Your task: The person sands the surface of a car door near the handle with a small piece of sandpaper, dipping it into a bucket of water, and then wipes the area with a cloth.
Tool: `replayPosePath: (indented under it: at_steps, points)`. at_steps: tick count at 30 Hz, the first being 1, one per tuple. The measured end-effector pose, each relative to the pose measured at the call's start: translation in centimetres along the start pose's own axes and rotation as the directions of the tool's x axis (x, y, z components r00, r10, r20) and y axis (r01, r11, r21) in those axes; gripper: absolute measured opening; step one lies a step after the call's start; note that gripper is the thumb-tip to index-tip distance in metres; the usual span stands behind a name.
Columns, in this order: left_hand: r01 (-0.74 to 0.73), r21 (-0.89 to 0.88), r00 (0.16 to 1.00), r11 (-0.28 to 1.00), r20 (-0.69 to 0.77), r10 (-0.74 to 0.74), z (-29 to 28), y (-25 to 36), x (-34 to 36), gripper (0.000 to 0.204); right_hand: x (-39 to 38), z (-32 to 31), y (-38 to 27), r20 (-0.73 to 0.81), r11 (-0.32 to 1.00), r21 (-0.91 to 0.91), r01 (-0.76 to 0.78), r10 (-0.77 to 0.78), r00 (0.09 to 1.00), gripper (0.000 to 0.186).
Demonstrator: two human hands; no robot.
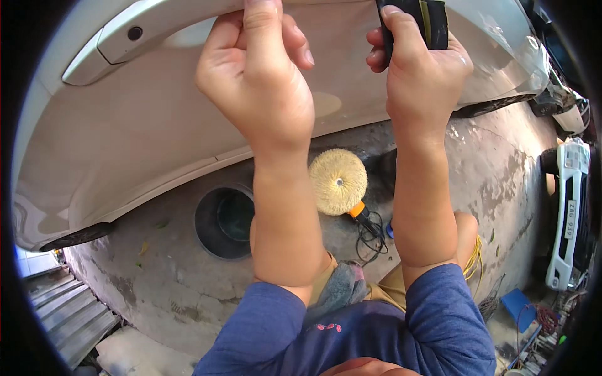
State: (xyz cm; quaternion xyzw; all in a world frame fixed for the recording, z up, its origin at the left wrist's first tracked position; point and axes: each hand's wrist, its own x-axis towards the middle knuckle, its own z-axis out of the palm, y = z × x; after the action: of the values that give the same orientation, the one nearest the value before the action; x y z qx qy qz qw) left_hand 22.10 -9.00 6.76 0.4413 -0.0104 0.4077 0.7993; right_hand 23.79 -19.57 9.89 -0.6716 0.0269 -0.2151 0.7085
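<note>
Both my arms reach up to the pale car door [169, 113]. My left hand [266, 81] is closed, thumb pressed toward the curled fingers at the top edge of the picture. What it pinches, if anything, is cut off there. To its left is the door handle [169, 25] with a round dark keyhole. In my right hand [426, 75] I grip a black folded pad [406, 22] with an olive-yellow strip along its edge. The thumb lies on the pad's front and the fingers wrap behind it.
Below the door, a dark bucket [207, 219] stands on the concrete floor beside a polisher [338, 182] with a round cream wool pad and black cord. A grey cloth [343, 289] lies on my lap. A white bumper [567, 213] stands at right; wooden steps [69, 307] are at left.
</note>
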Motion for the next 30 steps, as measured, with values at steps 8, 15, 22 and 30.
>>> replayPosePath:
  at_steps: [8, 15, 22, 30]
  points:
    - [0.119, -0.097, 0.992, 0.988, 0.055, -0.114, 1.0, 1.3, 0.7, 0.025, -1.3, 0.7, 0.0, -0.013, 0.985, -0.034, 0.17, -0.171, 0.985, 0.019]
    - [0.03, -0.085, 0.995, 0.996, 0.101, -0.021, 0.4, 0.3, 0.7, 0.027, -1.3, 1.1, -0.1, -0.076, 0.921, -0.233, 0.312, -0.337, 0.939, 0.02]
    - [0.022, -0.085, 0.995, 0.996, 0.094, -0.014, 0.1, 0.0, 0.9, 0.029, -1.2, 0.8, -0.2, 0.004, 0.865, -0.32, 0.387, -0.407, 0.913, 0.02]
    - [-0.05, -0.072, 0.995, 0.996, 0.081, 0.056, 0.3, -0.4, 0.8, 0.029, -1.1, 1.0, -1.0, -0.032, 0.852, -0.369, 0.371, -0.41, 0.911, 0.018]
